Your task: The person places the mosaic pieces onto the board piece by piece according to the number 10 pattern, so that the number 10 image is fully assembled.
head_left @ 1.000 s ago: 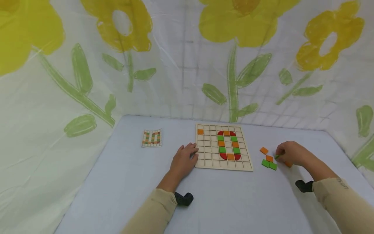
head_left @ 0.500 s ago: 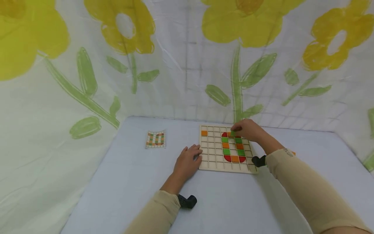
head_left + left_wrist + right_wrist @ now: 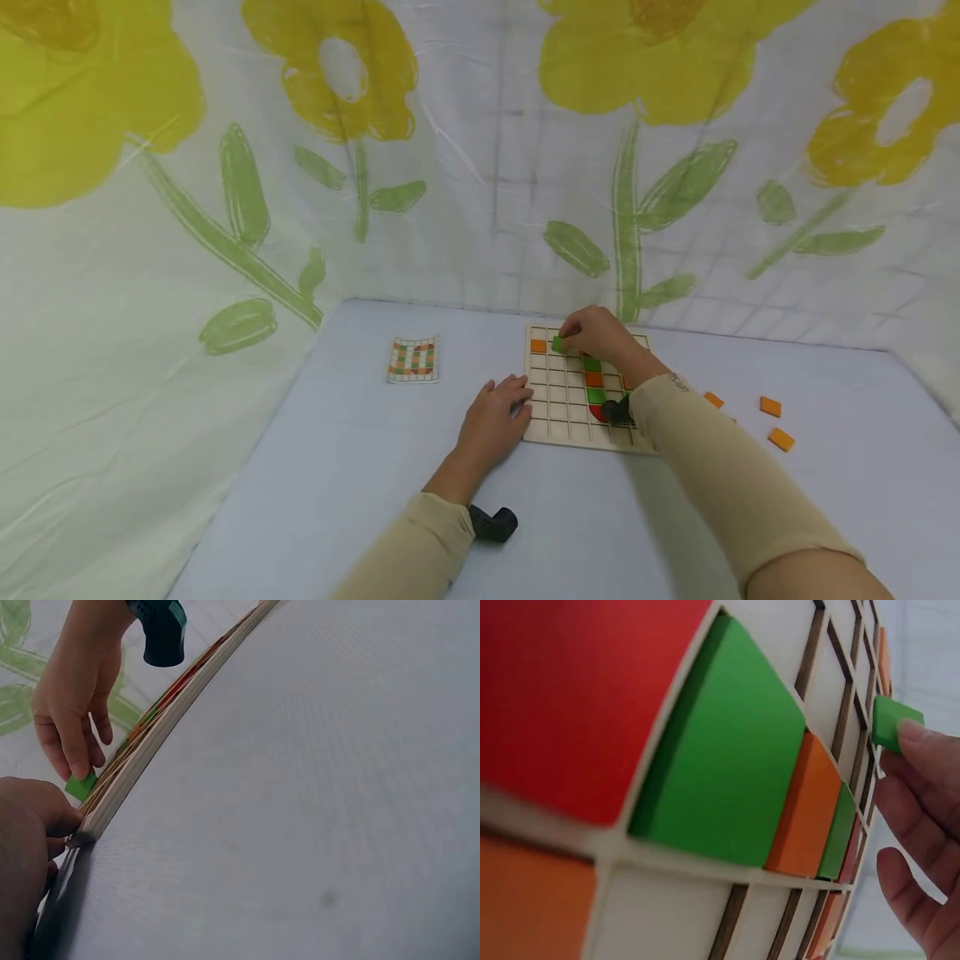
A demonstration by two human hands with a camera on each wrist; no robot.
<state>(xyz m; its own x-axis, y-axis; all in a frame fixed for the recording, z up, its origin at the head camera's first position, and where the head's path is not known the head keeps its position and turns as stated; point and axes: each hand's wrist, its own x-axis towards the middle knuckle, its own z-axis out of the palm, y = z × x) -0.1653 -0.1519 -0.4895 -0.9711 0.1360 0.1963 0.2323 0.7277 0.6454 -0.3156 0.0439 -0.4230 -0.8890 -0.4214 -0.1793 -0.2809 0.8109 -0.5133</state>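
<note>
My right hand (image 3: 600, 336) pinches a small green square tile (image 3: 887, 724) between thumb and fingers. It holds the tile over the back row of a wooden grid board (image 3: 553, 423), one cell to the right of an orange tile (image 3: 538, 346) set in the back left corner. Red, green and orange tiles (image 3: 727, 750) fill a ring of cells on the board's right side, partly hidden in the head view by my right hand and forearm. My left hand (image 3: 491, 421) rests at the board's left edge, its fingertips touching the rim.
A small printed card (image 3: 413, 360) with a coloured grid pattern lies left of the board. Several loose orange tiles (image 3: 781, 439) lie to the right, some partly behind my right sleeve (image 3: 720, 467). A flower-printed white curtain (image 3: 465, 167) stands behind the table.
My right hand has picked up the green tile from the loose tiles at the right and carried it left across the board to the back row. The left hand stays at the board's edge.
</note>
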